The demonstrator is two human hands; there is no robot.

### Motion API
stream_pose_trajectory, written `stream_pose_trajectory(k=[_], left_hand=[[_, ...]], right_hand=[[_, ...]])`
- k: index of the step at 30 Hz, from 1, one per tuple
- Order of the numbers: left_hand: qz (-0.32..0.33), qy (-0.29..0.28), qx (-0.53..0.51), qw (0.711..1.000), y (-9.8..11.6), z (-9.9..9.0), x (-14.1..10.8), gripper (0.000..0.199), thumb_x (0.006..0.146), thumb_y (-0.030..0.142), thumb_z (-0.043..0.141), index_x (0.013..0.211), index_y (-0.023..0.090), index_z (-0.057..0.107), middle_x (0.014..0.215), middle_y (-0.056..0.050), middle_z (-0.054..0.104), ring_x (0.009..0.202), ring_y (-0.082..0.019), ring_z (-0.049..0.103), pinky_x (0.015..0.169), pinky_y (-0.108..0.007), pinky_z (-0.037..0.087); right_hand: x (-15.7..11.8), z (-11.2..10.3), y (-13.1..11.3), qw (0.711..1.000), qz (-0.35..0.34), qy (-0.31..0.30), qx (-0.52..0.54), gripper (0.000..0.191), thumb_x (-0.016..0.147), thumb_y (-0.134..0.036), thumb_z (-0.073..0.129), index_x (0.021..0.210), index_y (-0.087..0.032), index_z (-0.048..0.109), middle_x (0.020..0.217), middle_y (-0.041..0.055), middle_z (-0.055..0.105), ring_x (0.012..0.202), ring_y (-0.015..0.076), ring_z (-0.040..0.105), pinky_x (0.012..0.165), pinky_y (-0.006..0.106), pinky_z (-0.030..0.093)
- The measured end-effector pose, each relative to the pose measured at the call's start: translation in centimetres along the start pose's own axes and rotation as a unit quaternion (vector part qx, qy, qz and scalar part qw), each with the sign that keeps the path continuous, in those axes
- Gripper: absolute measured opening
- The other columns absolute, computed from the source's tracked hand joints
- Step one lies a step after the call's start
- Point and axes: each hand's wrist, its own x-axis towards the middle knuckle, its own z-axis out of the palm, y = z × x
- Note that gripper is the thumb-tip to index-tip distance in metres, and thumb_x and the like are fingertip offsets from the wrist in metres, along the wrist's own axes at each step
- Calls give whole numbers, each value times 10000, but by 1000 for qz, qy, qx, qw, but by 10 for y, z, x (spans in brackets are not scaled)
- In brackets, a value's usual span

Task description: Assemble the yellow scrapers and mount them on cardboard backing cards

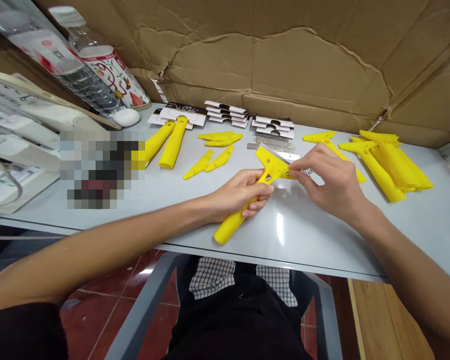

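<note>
My left hand (243,192) is wrapped round the handle of a yellow scraper (228,227), whose head tilts up and away from me. A thin metal blade edge (273,154) shows along the top of that head. Two screw points are visible on its face. At the head's right corner, the thumb and fingers of my right hand (326,180) are pinched together, touching it; what lies between them is hidden. Small shiny screws (306,171) lie on the table under my right hand. Flat metal blades (272,144) rest just behind the scraper head.
Several yellow scraper handles (382,165) lie at the right, two more (174,142) at left. Yellow plates (219,159) and folded cards (227,114) sit between. Bottles (112,70) and a white rack (30,125) stand left. Cardboard (285,60) walls the back of the grey table (307,240).
</note>
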Motion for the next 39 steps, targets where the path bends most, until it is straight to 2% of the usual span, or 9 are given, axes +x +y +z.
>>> stream_pose_trajectory(k=[2,5,11,15,21,28,31,35,39], left_hand=[[4,14,-32,999,0,-4,4,282,919,163,739,838,224,476,614,79,457,435,-44,353,372,-147,292],[11,47,-71,996,2,-11,10,292,916,143,715,806,222,456,639,68,459,441,-40,351,362,-142,272],[16,66,-101,993,2,-14,13,261,905,113,710,794,196,488,696,53,490,450,-27,377,347,-134,255],[14,68,-98,993,2,-13,11,259,904,103,706,784,190,494,692,53,491,450,-26,388,347,-133,260],[11,72,-92,993,3,-12,11,267,912,106,704,774,192,492,689,52,487,443,-25,381,342,-131,271],[19,67,-88,994,2,-13,11,267,912,112,704,767,189,494,685,53,486,444,-26,375,342,-129,268],[20,72,-82,994,3,-12,11,264,920,104,686,772,195,488,687,50,479,447,-30,374,346,-126,273],[12,78,-84,993,5,-10,10,263,935,96,664,770,196,484,695,44,482,446,-30,371,350,-130,267],[10,85,-84,993,6,-10,9,269,943,90,654,761,193,485,694,43,483,447,-29,378,355,-134,262]], right_hand=[[0,-7,6,999,25,7,-19,160,1053,-193,610,1023,-281,740,951,64,798,895,275,705,807,452,560],[-1,-24,24,993,94,-40,-63,161,1038,-254,606,1047,-294,762,1012,79,804,901,302,723,822,478,543],[-10,-47,67,921,247,-252,-164,234,988,-420,653,1119,-272,779,910,74,795,758,300,681,699,453,482],[-14,-53,73,894,279,-304,-172,331,987,-538,649,1129,-266,773,905,84,791,757,295,674,665,438,474],[-16,-55,74,834,345,-389,-184,443,862,-641,746,1088,-263,789,906,116,756,710,302,677,597,434,486],[-15,-56,76,847,343,-370,-169,208,871,-409,698,982,-260,793,889,101,759,746,290,671,659,435,491],[-9,-59,69,879,309,-330,-153,252,912,-416,641,1067,-262,765,925,85,779,815,304,687,700,437,488],[-1,-61,51,931,227,-267,-100,229,959,-377,581,1088,-271,738,881,38,772,753,253,674,728,416,465],[2,-54,37,949,167,-262,-48,225,957,-352,605,1101,-269,756,849,22,752,729,224,671,723,384,464]])
